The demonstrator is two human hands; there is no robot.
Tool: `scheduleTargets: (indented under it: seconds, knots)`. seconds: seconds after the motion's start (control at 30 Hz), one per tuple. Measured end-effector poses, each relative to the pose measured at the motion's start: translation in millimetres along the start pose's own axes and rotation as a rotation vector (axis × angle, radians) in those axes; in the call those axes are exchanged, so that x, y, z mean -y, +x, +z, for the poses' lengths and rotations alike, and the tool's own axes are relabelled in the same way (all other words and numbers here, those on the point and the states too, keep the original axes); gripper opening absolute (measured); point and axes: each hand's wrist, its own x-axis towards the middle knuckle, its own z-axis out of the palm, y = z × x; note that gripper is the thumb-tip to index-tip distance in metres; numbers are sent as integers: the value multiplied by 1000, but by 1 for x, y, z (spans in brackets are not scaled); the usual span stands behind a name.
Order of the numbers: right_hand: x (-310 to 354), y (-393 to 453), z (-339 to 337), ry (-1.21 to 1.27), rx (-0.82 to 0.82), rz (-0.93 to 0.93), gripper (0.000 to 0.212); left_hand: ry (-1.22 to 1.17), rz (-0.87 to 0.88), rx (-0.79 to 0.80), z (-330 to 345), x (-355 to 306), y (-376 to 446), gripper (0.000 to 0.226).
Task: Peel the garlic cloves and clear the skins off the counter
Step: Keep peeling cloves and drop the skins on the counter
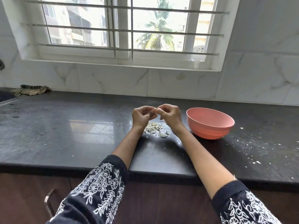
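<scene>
A garlic clove [155, 109] sits pinched between the fingertips of both hands, raised above the counter [64, 126] — only a sliver of it shows, so how much skin remains cannot be told. The left hand [142, 116] has its grip closed on one end, and the right hand [169, 115] on the other. A clove this small is likely firm but slippery once bared; its skin is papery, light and tears easily, so it is best caught at a loose edge near the tip. Just below the hands lies a pile of skins [156, 129], with stray flakes scattered to the near right. A pink bowl [210, 125] stands just right of the pile.
</scene>
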Motion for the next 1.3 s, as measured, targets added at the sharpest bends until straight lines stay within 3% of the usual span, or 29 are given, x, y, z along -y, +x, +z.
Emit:
scheduleTargets:
  seconds: [0.2, 0.57, 0.73, 0.93, 1.1, 1.3]
  knots:
    - [-1, 1, 0, -15, -9, 13, 6, -172, -60, -57, -1, -5, 0, 10]
    - [-1, 1, 2, -49, -49, 7, 5, -236, -65, -96, 0, -6, -1, 15]
    - [-4, 4, -4, -104, -100, -5, 6, -314, -82, -226, -4, -7, 3, 18]
    - [-8, 5, 5, -286, -15, -71, 15, -305, -116, -136, 0, -10, -2, 12]
    - [-5, 4, 4, -224, -50, -62, 32, -288, -118, -128, -1, -10, -1, 8]
    - [-2, 4, 0, -272, -84, -132, 11, -260, -130, -79, 0, -10, -2, 8]
